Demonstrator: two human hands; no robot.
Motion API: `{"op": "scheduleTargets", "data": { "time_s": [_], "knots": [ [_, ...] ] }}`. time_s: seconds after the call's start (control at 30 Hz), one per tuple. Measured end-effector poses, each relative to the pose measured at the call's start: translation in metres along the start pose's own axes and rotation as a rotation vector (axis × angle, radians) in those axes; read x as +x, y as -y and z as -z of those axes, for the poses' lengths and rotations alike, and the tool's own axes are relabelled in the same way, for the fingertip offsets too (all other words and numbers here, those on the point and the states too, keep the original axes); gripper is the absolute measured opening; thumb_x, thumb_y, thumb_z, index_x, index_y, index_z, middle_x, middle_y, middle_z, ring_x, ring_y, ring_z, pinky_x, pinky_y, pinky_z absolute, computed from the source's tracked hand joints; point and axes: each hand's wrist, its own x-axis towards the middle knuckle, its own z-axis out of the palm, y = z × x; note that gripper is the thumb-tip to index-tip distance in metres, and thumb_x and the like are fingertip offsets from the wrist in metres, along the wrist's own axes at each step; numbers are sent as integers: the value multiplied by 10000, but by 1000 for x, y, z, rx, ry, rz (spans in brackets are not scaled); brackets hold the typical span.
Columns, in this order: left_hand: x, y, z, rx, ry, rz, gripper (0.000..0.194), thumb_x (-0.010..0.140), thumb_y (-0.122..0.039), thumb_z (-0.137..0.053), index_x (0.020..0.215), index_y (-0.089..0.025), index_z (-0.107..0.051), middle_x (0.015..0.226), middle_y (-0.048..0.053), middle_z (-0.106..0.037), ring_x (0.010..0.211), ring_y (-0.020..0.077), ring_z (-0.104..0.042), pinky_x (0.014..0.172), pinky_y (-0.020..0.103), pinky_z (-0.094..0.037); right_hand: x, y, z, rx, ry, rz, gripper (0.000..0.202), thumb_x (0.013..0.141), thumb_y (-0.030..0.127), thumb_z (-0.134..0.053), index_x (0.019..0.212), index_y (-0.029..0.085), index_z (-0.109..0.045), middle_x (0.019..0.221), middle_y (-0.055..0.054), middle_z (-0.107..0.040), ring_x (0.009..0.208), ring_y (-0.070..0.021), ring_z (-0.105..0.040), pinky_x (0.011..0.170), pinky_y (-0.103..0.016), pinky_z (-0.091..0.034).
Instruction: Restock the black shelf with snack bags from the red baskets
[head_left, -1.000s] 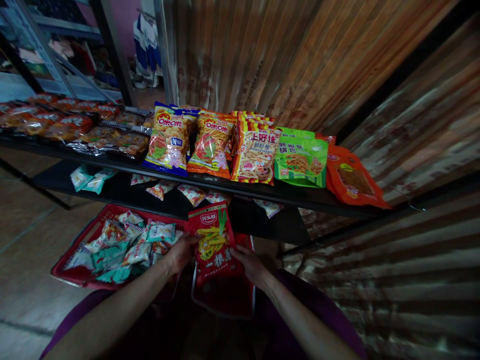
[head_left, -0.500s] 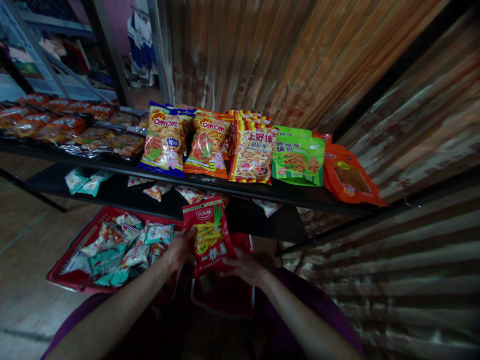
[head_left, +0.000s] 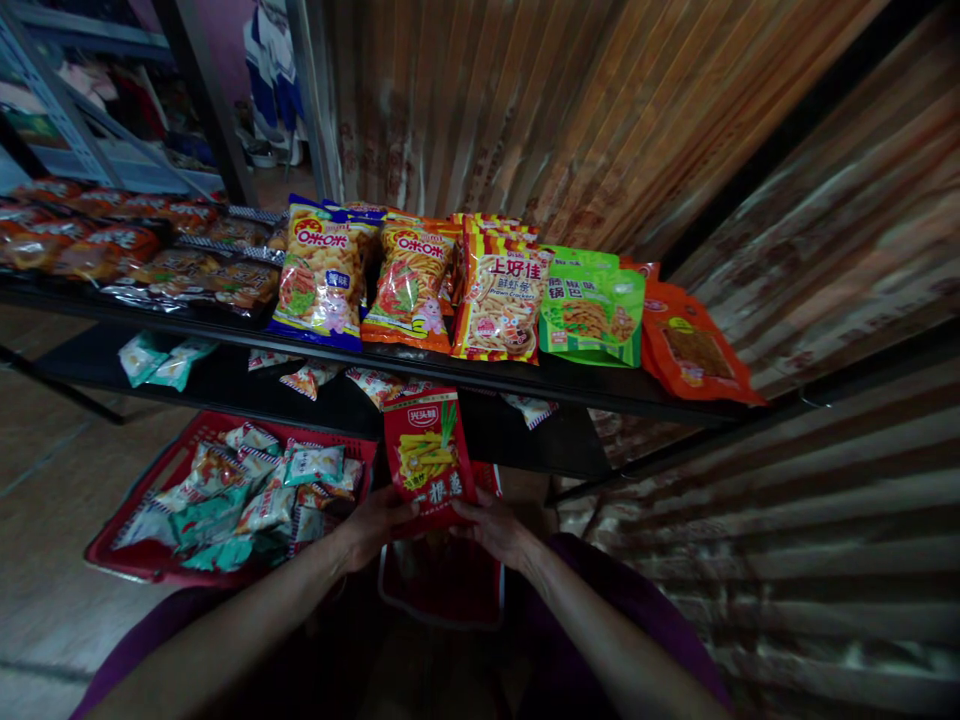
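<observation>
- A person's left hand (head_left: 375, 522) and right hand (head_left: 495, 525) grip a red snack bag (head_left: 426, 455) by its lower left and lower right edges, fingers closed on both sides.
- The bag, tilted with its printed front facing up, is held above the near edge of a black lower shelf (head_left: 551, 450).
- Beneath it sits a dark red basket (head_left: 480, 595), its contents too dim to make out.
- To the left, a red basket (head_left: 161, 478) holds small white and green packets (head_left: 266, 508).
- Farther back, an upper shelf (head_left: 600, 382) carries wrapped snacks (head_left: 94, 255) at left, crisp bags (head_left: 322, 280) at center, then green pouches (head_left: 592, 312) and an orange pouch (head_left: 697, 345) at right.
- A pleated curtain (head_left: 525, 120) hangs at the far side.
</observation>
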Motion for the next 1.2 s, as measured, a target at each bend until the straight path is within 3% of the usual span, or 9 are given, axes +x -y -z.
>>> {"op": "scheduleTargets", "data": {
  "time_s": [0.1, 0.3, 0.5, 0.73, 0.9, 1.07, 1.2],
  "knots": [
    [1, 0, 1, 54, 4, 2, 541, 581, -277, -813, 1074, -156, -623, 1116, 135, -656, 968, 260, -638, 810, 372, -494, -1, 1, 0, -16, -8, 2, 448, 603, 334, -806, 993, 204, -628, 987, -34, -691, 850, -170, -650, 666, -278, -530],
    [-2, 1, -5, 164, -133, 39, 509, 531, -323, -822, 980, -158, -647, 1004, 97, -697, 852, 235, -655, 682, 310, -508, -4, 3, -1, -74, -30, -23, 414, 615, 334, -796, 970, 193, -636, 982, -30, -697, 823, -157, -655, 593, -231, -527],
    [-3, -13, -9, 230, -236, -9, 435, 560, -362, -800, 903, -154, -632, 923, 72, -686, 796, 205, -637, 596, 279, -505, -4, 8, -4, -26, -76, -16, 412, 623, 309, -793, 989, 199, -639, 956, -34, -708, 815, -161, -661, 575, -222, -523],
    [10, -28, -6, 187, -238, -68, 373, 564, -319, -793, 836, -145, -608, 831, 26, -643, 714, 135, -608, 609, 265, -519, 4, 12, -3, 109, -186, 2, 360, 589, 258, -806, 906, 187, -651, 899, -16, -718, 746, -149, -664, 542, -224, -523],
    [12, -20, -4, 244, -167, -56, 382, 546, -356, -786, 790, -149, -577, 778, -2, -616, 648, 110, -586, 578, 249, -497, 0, 9, 6, 113, -212, -6, 276, 621, 218, -780, 863, 187, -650, 869, -19, -716, 736, -153, -667, 533, -221, -515],
    [5, 10, -4, 558, -111, 74, 240, 708, -327, -625, 865, -149, -589, 749, 1, -632, 659, 116, -593, 605, 238, -486, -17, -3, 21, -27, -160, -98, 292, 638, 238, -762, 898, 168, -649, 878, -46, -710, 745, -156, -662, 552, -230, -517],
    [-8, 27, -3, 1208, 82, 206, 182, 770, -226, -504, 876, -161, -637, 770, 39, -673, 727, 169, -636, 644, 265, -490, -30, -18, 43, -274, -166, -255, 317, 677, 279, -718, 955, 143, -645, 844, -58, -705, 683, -140, -647, 557, -227, -484]
  ]
}}
